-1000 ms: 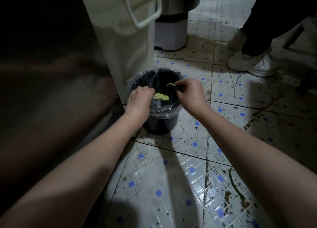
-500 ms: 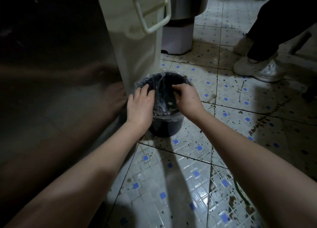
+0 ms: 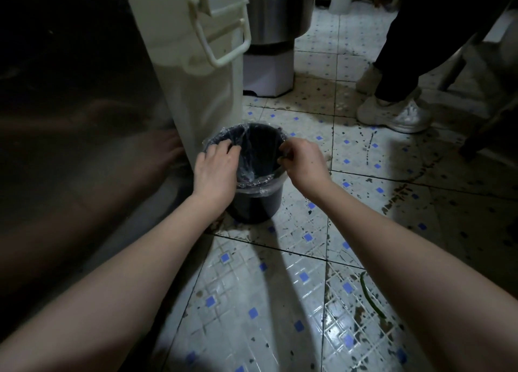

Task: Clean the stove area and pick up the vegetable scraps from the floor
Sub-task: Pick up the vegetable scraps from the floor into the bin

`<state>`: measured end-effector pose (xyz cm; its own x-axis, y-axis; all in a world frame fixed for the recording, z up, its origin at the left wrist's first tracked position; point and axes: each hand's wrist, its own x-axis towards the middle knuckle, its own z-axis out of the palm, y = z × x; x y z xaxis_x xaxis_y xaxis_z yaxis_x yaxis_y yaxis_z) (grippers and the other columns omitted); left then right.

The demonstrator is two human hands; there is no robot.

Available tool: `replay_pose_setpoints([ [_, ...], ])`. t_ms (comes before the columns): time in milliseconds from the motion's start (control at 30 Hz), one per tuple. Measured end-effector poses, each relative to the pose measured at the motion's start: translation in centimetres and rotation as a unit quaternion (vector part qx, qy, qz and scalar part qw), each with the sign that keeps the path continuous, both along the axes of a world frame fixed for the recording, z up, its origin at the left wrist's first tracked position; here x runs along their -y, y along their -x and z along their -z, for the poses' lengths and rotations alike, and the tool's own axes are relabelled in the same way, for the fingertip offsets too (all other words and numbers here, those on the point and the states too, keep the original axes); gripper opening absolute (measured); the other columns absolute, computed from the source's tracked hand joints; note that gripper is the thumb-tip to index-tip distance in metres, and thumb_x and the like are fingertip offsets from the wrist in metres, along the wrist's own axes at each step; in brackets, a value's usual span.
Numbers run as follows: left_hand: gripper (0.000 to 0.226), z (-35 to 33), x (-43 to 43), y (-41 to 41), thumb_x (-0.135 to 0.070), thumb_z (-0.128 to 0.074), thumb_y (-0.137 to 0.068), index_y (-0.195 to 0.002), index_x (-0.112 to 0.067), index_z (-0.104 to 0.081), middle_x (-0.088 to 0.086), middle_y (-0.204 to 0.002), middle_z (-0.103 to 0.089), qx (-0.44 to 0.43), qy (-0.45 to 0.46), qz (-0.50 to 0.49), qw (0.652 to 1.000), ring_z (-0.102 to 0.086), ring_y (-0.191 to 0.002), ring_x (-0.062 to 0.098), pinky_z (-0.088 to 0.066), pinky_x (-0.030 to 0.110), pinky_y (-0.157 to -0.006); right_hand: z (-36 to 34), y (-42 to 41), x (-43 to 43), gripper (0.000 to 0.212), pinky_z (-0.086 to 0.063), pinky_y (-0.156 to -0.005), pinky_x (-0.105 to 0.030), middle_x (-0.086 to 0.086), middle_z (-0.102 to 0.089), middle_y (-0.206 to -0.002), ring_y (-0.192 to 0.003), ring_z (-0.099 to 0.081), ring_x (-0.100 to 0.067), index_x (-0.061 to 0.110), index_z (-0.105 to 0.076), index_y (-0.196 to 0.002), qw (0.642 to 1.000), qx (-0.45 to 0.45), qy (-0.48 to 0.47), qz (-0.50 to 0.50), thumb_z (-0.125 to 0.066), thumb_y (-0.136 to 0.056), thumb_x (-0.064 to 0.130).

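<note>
Green scrap strip (image 3: 367, 296) lies flat, long axis near-to-far.

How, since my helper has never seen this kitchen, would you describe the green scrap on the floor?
From the black plastic-lined bucket on the blue-dotted tiled floor, come toward the camera, beside the right forearm. There lies a thin curved green vegetable strip, the only green among dark stains.

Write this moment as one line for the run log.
left hand: grips liner at bin left rim | right hand: pinches liner, right rim | green scrap: on floor, not picked up
</note>
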<state>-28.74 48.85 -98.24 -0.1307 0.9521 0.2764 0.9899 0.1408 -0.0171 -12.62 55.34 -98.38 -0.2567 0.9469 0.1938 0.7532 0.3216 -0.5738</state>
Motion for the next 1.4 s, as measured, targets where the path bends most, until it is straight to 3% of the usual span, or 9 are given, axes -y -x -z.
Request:
replay_pose_setpoints([
  [200, 0.049, 0.5, 0.6, 0.4, -0.004, -0.048, -0.090, -0.136, -0.016, -0.043, 0.006, -0.145, -0.039, 0.007, 0.005, 0.009, 1.000, -0.040, -0.127, 0.028, -0.035, 0.038, -0.096, 0.1, 1.0, -0.1, 0.026, -0.052, -0.087, -0.039, -0.010, -0.064, -0.108, -0.098, -0.060, -0.025, 0.010, -0.064, -0.106, 0.998, -0.055, 0.005, -0.011, -0.058, -0.084, -0.002],
  [367, 0.051, 0.6, 1.2, 0.8, -0.006, -0.049, -0.091, -0.139, -0.017, -0.039, 0.006, -0.148, -0.036, 0.007, 0.006, 0.018, 1.000, -0.038, -0.130, 0.027, -0.035, 0.038, -0.097, 0.6, 2.4, -0.2, 0.045, -0.047, -0.100, -0.041, -0.012, -0.062, -0.123, -0.115, -0.057, -0.027, 0.009, -0.060, -0.123, 0.998, -0.059, 0.004, -0.028, -0.049, -0.083, -0.010],
  [633, 0.050, 0.6, 1.4, 0.1, -0.008, -0.050, -0.090, -0.139, -0.016, -0.040, 0.006, -0.148, -0.037, -0.001, 0.007, 0.025, 1.000, -0.040, -0.127, 0.028, -0.035, 0.039, -0.097, 1.3, 1.2, 0.3, 0.054, -0.048, -0.087, -0.037, -0.004, -0.062, -0.126, -0.116, -0.056, -0.027, 0.020, -0.054, -0.130, 0.996, 0.059, -0.046, -0.046, -0.050, -0.083, -0.005],
  [767, 0.048, 0.7, 0.9, -1.5, -0.013, -0.048, -0.092, -0.139, -0.016, -0.039, 0.006, -0.148, -0.036, -0.003, 0.024, 0.044, 0.999, -0.040, -0.127, 0.028, -0.036, 0.040, -0.097, 1.6, -1.7, 0.1, 0.053, -0.037, -0.099, -0.036, -0.004, -0.059, -0.127, -0.123, -0.047, -0.029, 0.015, -0.057, -0.127, 0.982, 0.141, -0.105, -0.067, -0.049, -0.080, -0.007],
  [867, 0.046, 0.9, 0.5, -3.2, -0.016, -0.047, -0.094, -0.139, -0.016, -0.039, 0.006, -0.148, -0.037, -0.012, 0.029, 0.065, 0.997, -0.041, -0.126, 0.028, -0.036, 0.040, -0.094, 2.2, -4.4, 0.5, 0.055, -0.025, -0.113, -0.040, -0.006, -0.046, -0.143, -0.137, -0.032, -0.030, 0.015, -0.051, -0.133, 0.981, 0.165, -0.090, -0.039, -0.049, -0.082, -0.007],
  [1167, 0.040, 2.0, -0.4, -9.8, -0.020, -0.047, -0.094, -0.133, -0.015, -0.042, 0.005, -0.141, -0.042, -0.009, 0.042, 0.146, 0.988, -0.044, -0.121, 0.028, -0.038, 0.040, -0.091, 3.1, -13.1, 3.5, 0.056, -0.024, -0.111, -0.040, -0.011, -0.044, -0.144, -0.134, -0.035, -0.031, 0.012, -0.048, -0.135, 0.975, 0.209, -0.077, -0.018, -0.051, -0.081, -0.006],
  [1400, 0.044, 4.3, -0.3, -13.9, -0.021, -0.044, -0.095, -0.138, -0.016, -0.038, 0.005, -0.145, -0.039, -0.006, 0.075, 0.207, 0.975, -0.041, -0.127, 0.027, -0.033, 0.038, -0.098, 5.9, -19.6, 6.9, 0.051, -0.020, -0.115, -0.040, -0.008, -0.037, -0.149, -0.138, -0.030, -0.029, 0.016, -0.043, -0.139, 0.971, 0.240, -0.003, 0.015, -0.049, -0.090, 0.005],
])
